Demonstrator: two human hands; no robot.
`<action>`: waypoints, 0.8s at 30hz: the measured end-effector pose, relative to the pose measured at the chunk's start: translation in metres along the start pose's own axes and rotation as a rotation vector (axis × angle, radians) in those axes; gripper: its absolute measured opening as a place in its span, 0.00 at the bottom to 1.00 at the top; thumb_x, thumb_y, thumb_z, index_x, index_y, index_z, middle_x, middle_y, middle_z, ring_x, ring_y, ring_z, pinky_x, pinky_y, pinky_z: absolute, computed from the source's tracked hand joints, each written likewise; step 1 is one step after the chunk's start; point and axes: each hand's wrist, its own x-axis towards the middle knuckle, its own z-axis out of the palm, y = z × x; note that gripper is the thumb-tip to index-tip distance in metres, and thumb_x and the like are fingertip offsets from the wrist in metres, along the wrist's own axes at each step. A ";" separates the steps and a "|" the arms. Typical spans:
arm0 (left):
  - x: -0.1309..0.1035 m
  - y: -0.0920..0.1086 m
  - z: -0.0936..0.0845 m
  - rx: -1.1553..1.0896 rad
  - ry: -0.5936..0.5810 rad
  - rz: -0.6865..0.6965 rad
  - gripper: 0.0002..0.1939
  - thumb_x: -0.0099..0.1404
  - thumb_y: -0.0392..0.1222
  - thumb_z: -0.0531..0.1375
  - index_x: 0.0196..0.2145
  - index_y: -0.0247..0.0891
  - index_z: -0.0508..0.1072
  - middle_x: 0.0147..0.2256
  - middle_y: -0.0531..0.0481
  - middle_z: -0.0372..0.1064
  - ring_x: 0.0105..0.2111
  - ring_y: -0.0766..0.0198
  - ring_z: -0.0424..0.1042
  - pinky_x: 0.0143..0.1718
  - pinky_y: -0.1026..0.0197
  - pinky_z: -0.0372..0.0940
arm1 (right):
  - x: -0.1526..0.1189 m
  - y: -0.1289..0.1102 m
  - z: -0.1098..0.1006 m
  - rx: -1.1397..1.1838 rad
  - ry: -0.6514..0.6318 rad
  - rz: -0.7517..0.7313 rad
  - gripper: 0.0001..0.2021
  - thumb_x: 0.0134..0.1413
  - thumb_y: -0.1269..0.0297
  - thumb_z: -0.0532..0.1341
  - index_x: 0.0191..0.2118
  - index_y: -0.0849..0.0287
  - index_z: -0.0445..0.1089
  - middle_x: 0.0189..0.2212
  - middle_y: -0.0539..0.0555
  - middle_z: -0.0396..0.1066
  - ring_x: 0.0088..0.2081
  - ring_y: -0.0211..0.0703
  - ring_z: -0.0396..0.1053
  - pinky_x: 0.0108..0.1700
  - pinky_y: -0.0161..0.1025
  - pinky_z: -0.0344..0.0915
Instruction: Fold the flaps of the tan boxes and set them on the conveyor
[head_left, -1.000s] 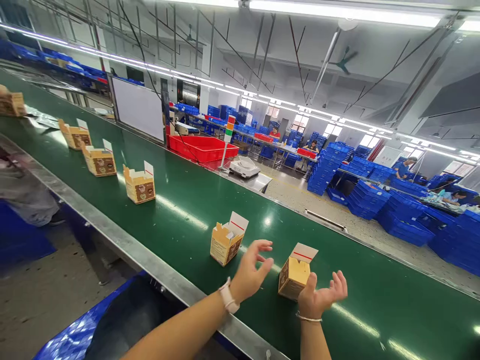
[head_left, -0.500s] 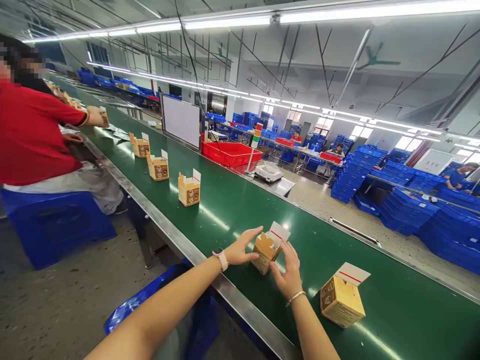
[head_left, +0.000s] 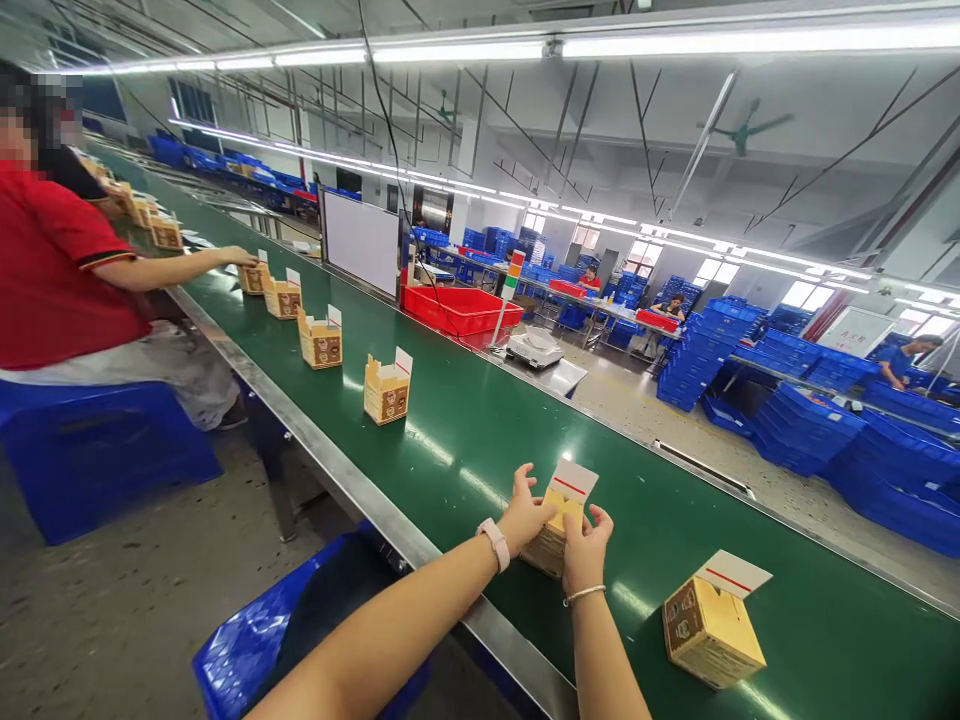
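A small tan and brown carton [head_left: 546, 553] stands on the green conveyor belt [head_left: 465, 450], its white flap with a red line raised at the back. My left hand [head_left: 525, 515] lies against its left side, thumb on the folded top flaps. On the right side, my right hand [head_left: 587, 550] presses its thumb on the top, with the other fingers curled and apart. Both hands touch the carton. To the right is another carton [head_left: 712, 635] with a flat top and its white flap up. Up the belt on the left, a carton [head_left: 387, 390] stands with open flaps.
Several more cartons [head_left: 321, 338] line the belt toward the far left, where a person in a red shirt [head_left: 60, 270] reaches to one. A metal rail [head_left: 337, 480] edges the belt. Beyond it are a red bin [head_left: 461, 310] and a white scale [head_left: 535, 347].
The cartons have shifted rightward along the belt. My hands have moved right with the carton, and its top flaps are now folded down under my thumbs. The person in red has reached to another carton.
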 end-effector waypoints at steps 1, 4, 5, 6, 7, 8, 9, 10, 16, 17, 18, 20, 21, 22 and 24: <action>0.002 0.002 0.002 -0.043 -0.062 -0.132 0.43 0.48 0.31 0.64 0.59 0.41 0.51 0.53 0.37 0.61 0.40 0.58 0.72 0.41 0.56 0.66 | 0.000 -0.005 0.000 0.046 0.003 0.088 0.28 0.33 0.56 0.66 0.44 0.55 0.56 0.39 0.54 0.66 0.35 0.46 0.70 0.32 0.38 0.69; 0.007 0.009 0.005 -0.086 -0.246 -0.359 0.41 0.43 0.29 0.66 0.54 0.36 0.56 0.41 0.43 0.70 0.35 0.56 0.72 0.38 0.56 0.65 | -0.002 -0.019 -0.004 0.128 -0.034 0.245 0.31 0.25 0.63 0.66 0.42 0.54 0.56 0.34 0.51 0.67 0.32 0.46 0.70 0.28 0.36 0.68; 0.007 0.010 0.006 -0.090 -0.268 -0.380 0.38 0.41 0.28 0.66 0.51 0.35 0.60 0.38 0.45 0.70 0.35 0.56 0.72 0.38 0.57 0.65 | -0.002 -0.022 -0.006 0.140 -0.064 0.284 0.31 0.23 0.65 0.66 0.42 0.55 0.57 0.33 0.51 0.68 0.32 0.47 0.70 0.27 0.36 0.68; 0.007 0.011 0.008 -0.092 -0.275 -0.386 0.34 0.40 0.27 0.66 0.47 0.34 0.63 0.36 0.46 0.71 0.35 0.56 0.72 0.38 0.57 0.64 | -0.002 -0.024 -0.008 0.148 -0.093 0.314 0.31 0.22 0.66 0.66 0.42 0.56 0.57 0.32 0.51 0.68 0.32 0.48 0.71 0.27 0.37 0.69; 0.006 0.012 0.009 -0.093 -0.277 -0.383 0.30 0.40 0.27 0.66 0.43 0.34 0.65 0.35 0.46 0.71 0.35 0.56 0.72 0.38 0.58 0.64 | -0.002 -0.025 -0.011 0.157 -0.116 0.327 0.32 0.22 0.65 0.66 0.42 0.56 0.58 0.32 0.52 0.69 0.32 0.49 0.71 0.27 0.37 0.69; 0.005 0.013 0.010 -0.096 -0.277 -0.381 0.26 0.41 0.28 0.67 0.40 0.33 0.67 0.35 0.46 0.71 0.35 0.57 0.72 0.37 0.60 0.63 | -0.002 -0.025 -0.015 0.164 -0.125 0.326 0.31 0.23 0.64 0.67 0.42 0.57 0.58 0.33 0.53 0.69 0.32 0.50 0.71 0.28 0.38 0.70; 0.005 0.014 0.010 -0.102 -0.265 -0.376 0.23 0.43 0.30 0.67 0.38 0.33 0.67 0.35 0.46 0.72 0.34 0.59 0.71 0.35 0.61 0.63 | -0.001 -0.024 -0.019 0.164 -0.114 0.313 0.31 0.25 0.61 0.68 0.42 0.57 0.59 0.33 0.53 0.70 0.33 0.50 0.71 0.30 0.39 0.70; 0.005 0.015 0.009 -0.110 -0.241 -0.367 0.20 0.45 0.32 0.67 0.37 0.34 0.68 0.35 0.46 0.72 0.33 0.60 0.71 0.33 0.62 0.61 | 0.000 -0.024 -0.024 0.148 -0.080 0.289 0.30 0.28 0.56 0.67 0.43 0.58 0.59 0.34 0.54 0.69 0.35 0.51 0.71 0.32 0.40 0.71; 0.030 0.019 -0.004 -0.223 -0.010 -0.255 0.14 0.56 0.46 0.63 0.37 0.39 0.66 0.38 0.49 0.70 0.31 0.66 0.70 0.26 0.66 0.56 | -0.001 -0.041 -0.053 -0.246 0.242 -0.499 0.22 0.52 0.49 0.59 0.47 0.59 0.62 0.48 0.61 0.64 0.54 0.54 0.62 0.55 0.53 0.61; 0.036 0.018 -0.006 -0.244 0.024 -0.229 0.14 0.56 0.47 0.63 0.36 0.39 0.66 0.38 0.49 0.70 0.31 0.66 0.70 0.26 0.66 0.57 | -0.003 -0.047 -0.056 -0.345 0.158 -0.709 0.18 0.55 0.53 0.58 0.46 0.59 0.64 0.47 0.61 0.65 0.53 0.54 0.62 0.56 0.56 0.59; 0.041 0.017 -0.007 -0.265 0.059 -0.201 0.14 0.55 0.47 0.63 0.35 0.39 0.65 0.37 0.49 0.70 0.30 0.67 0.70 0.27 0.67 0.57 | -0.005 -0.052 -0.059 -0.445 0.021 -0.893 0.13 0.57 0.57 0.58 0.44 0.59 0.66 0.45 0.60 0.68 0.51 0.54 0.65 0.57 0.58 0.58; 0.047 0.011 -0.010 -0.299 0.130 -0.146 0.14 0.54 0.46 0.64 0.34 0.38 0.65 0.35 0.49 0.69 0.30 0.68 0.69 0.27 0.67 0.57 | -0.010 -0.058 -0.065 -0.607 -0.253 -1.119 0.07 0.59 0.65 0.56 0.40 0.57 0.70 0.38 0.56 0.71 0.44 0.51 0.69 0.56 0.58 0.59; 0.048 0.008 -0.011 -0.314 0.162 -0.127 0.14 0.53 0.46 0.65 0.33 0.38 0.65 0.33 0.50 0.69 0.29 0.68 0.69 0.27 0.67 0.57 | -0.012 -0.058 -0.067 -0.662 -0.333 -1.157 0.06 0.59 0.66 0.56 0.39 0.56 0.70 0.35 0.55 0.72 0.41 0.49 0.71 0.55 0.57 0.60; 0.047 0.005 -0.013 -0.329 0.188 -0.112 0.15 0.52 0.46 0.65 0.32 0.38 0.65 0.32 0.50 0.68 0.28 0.68 0.69 0.26 0.67 0.57 | -0.014 -0.058 -0.070 -0.699 -0.367 -1.162 0.06 0.60 0.67 0.56 0.39 0.56 0.70 0.34 0.54 0.72 0.38 0.48 0.71 0.54 0.57 0.62; 0.043 0.001 -0.017 -0.357 0.211 -0.094 0.15 0.51 0.46 0.65 0.31 0.38 0.65 0.30 0.51 0.67 0.26 0.68 0.68 0.25 0.67 0.58 | -0.014 -0.053 -0.075 -0.743 -0.357 -1.132 0.06 0.61 0.66 0.56 0.39 0.56 0.70 0.33 0.54 0.73 0.36 0.47 0.72 0.53 0.57 0.63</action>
